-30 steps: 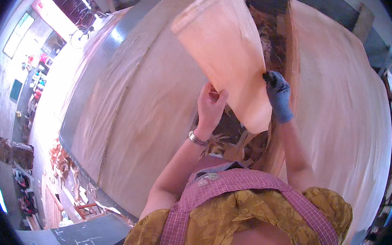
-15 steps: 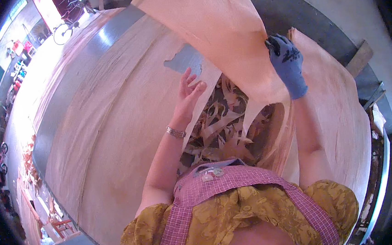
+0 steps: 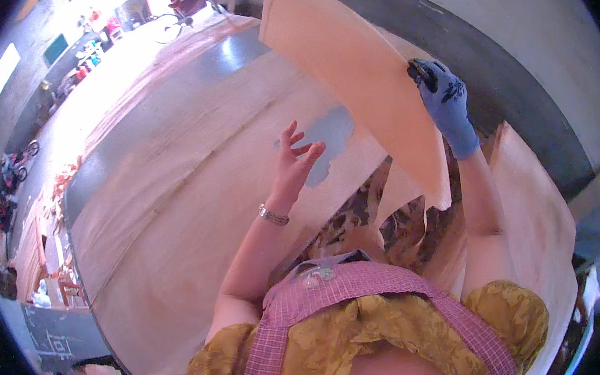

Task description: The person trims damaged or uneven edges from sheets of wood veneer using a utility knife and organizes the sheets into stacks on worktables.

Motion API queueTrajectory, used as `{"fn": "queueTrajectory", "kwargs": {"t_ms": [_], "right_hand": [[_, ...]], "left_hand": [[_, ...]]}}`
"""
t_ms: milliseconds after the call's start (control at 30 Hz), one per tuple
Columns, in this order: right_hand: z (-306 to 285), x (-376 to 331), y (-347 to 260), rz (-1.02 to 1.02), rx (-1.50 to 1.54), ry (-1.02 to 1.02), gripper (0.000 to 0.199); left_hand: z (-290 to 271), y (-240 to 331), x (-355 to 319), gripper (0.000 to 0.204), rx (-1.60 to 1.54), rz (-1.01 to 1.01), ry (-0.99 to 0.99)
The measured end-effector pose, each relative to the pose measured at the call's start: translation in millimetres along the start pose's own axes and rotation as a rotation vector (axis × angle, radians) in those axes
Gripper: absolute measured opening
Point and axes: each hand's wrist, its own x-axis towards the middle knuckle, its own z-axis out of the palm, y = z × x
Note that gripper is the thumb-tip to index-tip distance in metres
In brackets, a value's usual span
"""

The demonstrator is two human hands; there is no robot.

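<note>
My right hand (image 3: 443, 98), in a blue glove with black markings, grips the right edge of a thin orange-tan wood veneer sheet (image 3: 354, 63). The sheet is raised and slightly curved, and its lower end is torn into ragged points. Bare except for a metal watch at the wrist, my left hand (image 3: 294, 163) hovers with fingers apart and holds nothing. Beneath it lies a wide pale veneer sheet (image 3: 196, 217) on the table, with a ragged-edged hole showing grey-blue surface (image 3: 328, 143). Another stack of veneer (image 3: 530, 204) stands to the right of my right forearm.
Torn veneer scraps (image 3: 358, 211) fill the gap in front of my apron. A grey metal table edge (image 3: 223, 56) curves along the far side. Further off at the left are a bicycle (image 3: 168, 29) and a small pink bike (image 3: 16, 164). A wall (image 3: 540, 20) rises at the right.
The held veneer sheet has swung to the right and its lower end has come clear of the stack. My view has turned to the left. My left hand stays raised with open fingers.
</note>
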Motion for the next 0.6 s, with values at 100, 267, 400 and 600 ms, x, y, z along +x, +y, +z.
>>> {"fn": "queueTrajectory", "kwargs": {"t_ms": [100,267,400,600], "right_hand": [[18.4,0.3,26.7,-0.034,0.075,0.016,0.022],[26.1,6.8,48.0,-0.159,0.080,-0.093,0.030],[68.5,-47.3,43.1,-0.388,-0.112,-0.171,0.042],[98.0,-85.8,20.9,-0.235,0.452,-0.203,0.055]], "left_hand": [[7.7,1.5,15.1,0.082,-0.009,-0.020,0.064],[55.5,26.5,47.4,0.080,-0.095,0.005,0.043],[105.0,48.4,69.3,0.062,-0.095,0.191,0.148],[87.0,4.9,100.9,0.034,-0.021,-0.015,0.200]]}}
